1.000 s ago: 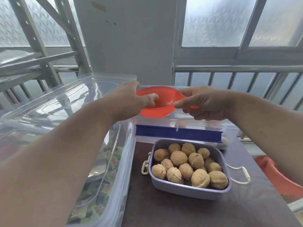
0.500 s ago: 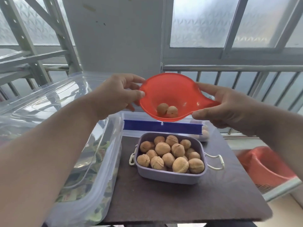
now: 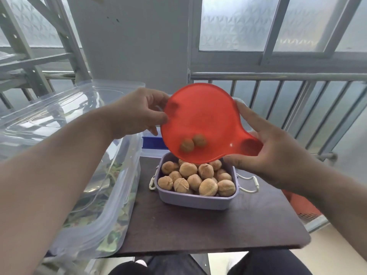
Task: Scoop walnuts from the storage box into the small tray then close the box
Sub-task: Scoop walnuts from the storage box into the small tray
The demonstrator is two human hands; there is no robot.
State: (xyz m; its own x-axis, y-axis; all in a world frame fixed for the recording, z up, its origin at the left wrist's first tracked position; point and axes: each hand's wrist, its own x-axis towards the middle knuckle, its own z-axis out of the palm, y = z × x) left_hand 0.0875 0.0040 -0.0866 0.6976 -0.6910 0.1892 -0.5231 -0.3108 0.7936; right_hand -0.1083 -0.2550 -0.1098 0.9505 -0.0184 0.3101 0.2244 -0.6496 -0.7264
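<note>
Tipped steeper, the red scoop (image 3: 202, 124), gripped by both hands, hangs over the tray (image 3: 195, 201).

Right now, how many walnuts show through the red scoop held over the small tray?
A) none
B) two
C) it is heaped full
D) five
B: two walnuts show as dark shapes through the tilted red scoop, low near its bottom edge, above the small tray. The left hand holds the scoop's rim and the right hand holds its handle.
</note>
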